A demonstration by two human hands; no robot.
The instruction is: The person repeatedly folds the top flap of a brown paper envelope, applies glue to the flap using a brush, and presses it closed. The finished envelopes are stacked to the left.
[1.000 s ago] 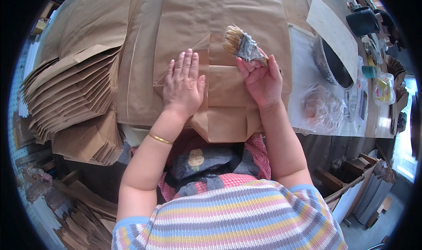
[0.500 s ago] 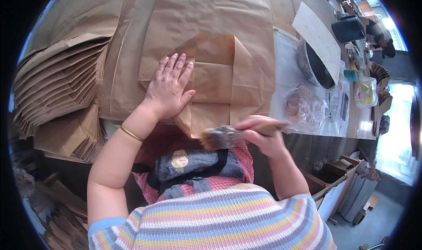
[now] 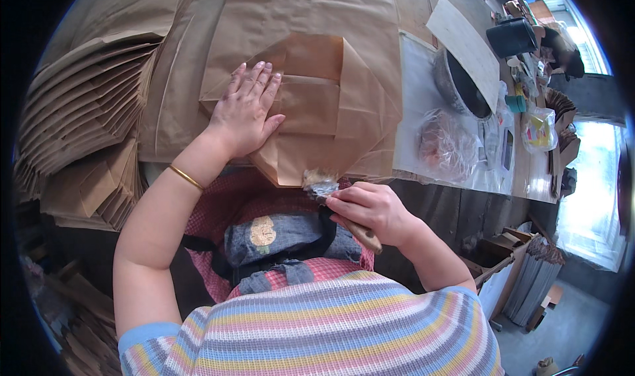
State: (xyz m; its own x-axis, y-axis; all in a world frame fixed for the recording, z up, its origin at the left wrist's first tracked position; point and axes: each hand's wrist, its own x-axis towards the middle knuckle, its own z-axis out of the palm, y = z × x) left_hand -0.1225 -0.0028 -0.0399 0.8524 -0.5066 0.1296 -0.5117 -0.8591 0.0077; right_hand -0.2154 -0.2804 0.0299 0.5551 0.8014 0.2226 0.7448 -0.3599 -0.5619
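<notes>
A brown paper bag (image 3: 307, 111) lies on the table with one end folded open into a flat, many-sided shape. My left hand (image 3: 248, 108) rests palm down on the left part of those folds, fingers stretched out. My right hand (image 3: 370, 210) is closed round the wooden handle of a paintbrush (image 3: 362, 236). Its bristles meet the near edge of the folded paper, around the middle. The handle slants down toward my body.
Fanned stacks of folded brown paper (image 3: 92, 105) stand at the left. To the right are a dark-lined bowl (image 3: 456, 85) partly under a pale board (image 3: 463, 52), a crumpled clear plastic bag (image 3: 446, 148) and a teal roll (image 3: 515, 103). Cardboard boxes (image 3: 493, 257) stand below the table.
The brush has swung from lying sideways to pointing away from me, its bristles now at the paper's near edge. My left hand stays on the folds; the whole view has shifted slightly.
</notes>
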